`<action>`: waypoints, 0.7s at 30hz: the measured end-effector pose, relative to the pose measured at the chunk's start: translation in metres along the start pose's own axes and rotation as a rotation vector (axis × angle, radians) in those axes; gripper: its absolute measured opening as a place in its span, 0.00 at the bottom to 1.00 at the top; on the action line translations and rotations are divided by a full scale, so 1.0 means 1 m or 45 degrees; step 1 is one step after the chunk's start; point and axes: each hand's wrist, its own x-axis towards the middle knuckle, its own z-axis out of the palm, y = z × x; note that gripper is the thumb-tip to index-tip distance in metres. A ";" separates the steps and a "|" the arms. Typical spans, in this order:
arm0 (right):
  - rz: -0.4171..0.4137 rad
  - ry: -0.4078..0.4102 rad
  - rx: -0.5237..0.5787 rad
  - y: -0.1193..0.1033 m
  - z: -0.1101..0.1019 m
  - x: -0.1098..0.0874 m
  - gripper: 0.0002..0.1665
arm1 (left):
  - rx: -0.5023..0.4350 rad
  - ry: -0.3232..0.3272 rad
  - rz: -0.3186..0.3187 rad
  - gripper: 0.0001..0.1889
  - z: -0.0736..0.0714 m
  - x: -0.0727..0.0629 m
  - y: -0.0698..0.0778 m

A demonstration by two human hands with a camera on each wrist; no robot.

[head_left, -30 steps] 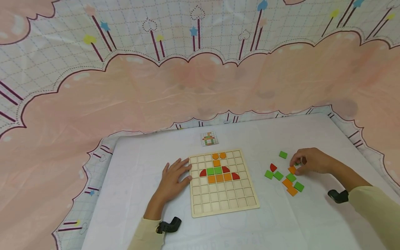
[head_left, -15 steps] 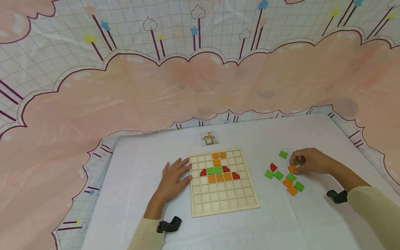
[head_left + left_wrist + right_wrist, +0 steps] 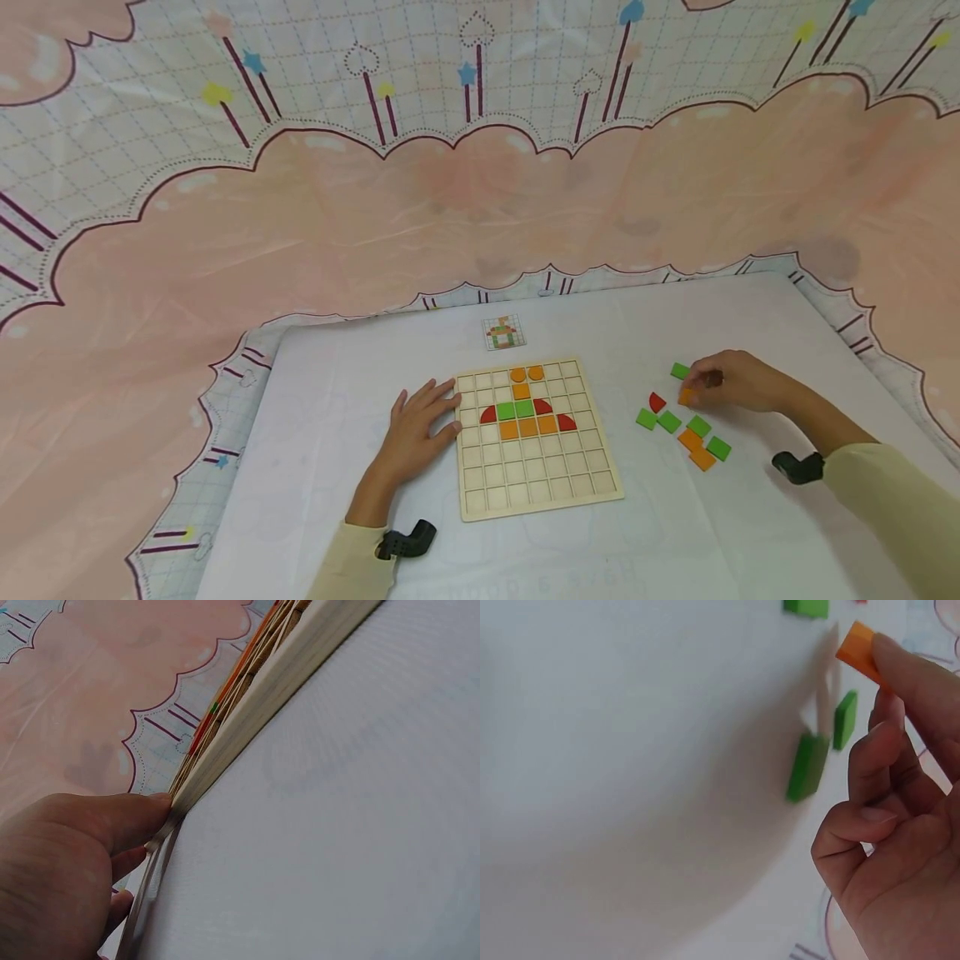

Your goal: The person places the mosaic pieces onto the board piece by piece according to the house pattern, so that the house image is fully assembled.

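My right hand (image 3: 735,382) pinches an orange square tile (image 3: 857,649) between thumb and fingertips, held over the white table beside the loose pieces. In the right wrist view its ring and little fingers are bent and hold nothing. My left hand (image 3: 422,425) lies flat with fingers spread, its fingertips and thumb touching the left edge of the wooden grid board (image 3: 540,475). The left wrist view shows the thumb (image 3: 142,817) against the board's side. On the board sit two orange discs (image 3: 527,374), orange squares (image 3: 528,427), green squares (image 3: 514,409) and red quarter-round pieces (image 3: 566,422).
Right of the board lie loose green tiles (image 3: 669,422), orange tiles (image 3: 702,459) and a red quarter-round piece (image 3: 657,402). A small pattern card (image 3: 503,332) lies behind the board. A peach patterned cloth (image 3: 480,208) rises beyond the table's far edge.
My right hand has picked the orange tile out from the loose pieces and moved slightly left with it. My left hand stays at the board's edge.
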 end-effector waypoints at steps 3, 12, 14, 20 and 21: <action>-0.037 0.006 0.015 -0.008 0.003 0.007 0.05 | 0.002 0.000 -0.002 0.24 0.000 0.000 0.000; -0.102 -0.040 0.104 -0.045 0.017 0.036 0.02 | -0.007 0.005 0.008 0.24 0.000 -0.001 0.001; -0.136 -0.050 0.115 -0.054 0.020 0.042 0.03 | -0.005 0.003 0.005 0.24 0.000 -0.001 0.001; -0.238 -0.090 0.139 -0.081 0.033 0.062 0.04 | -0.008 -0.004 -0.003 0.24 -0.002 -0.001 0.003; -0.262 -0.095 0.139 -0.085 0.035 0.065 0.04 | -0.009 -0.004 -0.004 0.24 -0.002 -0.001 0.003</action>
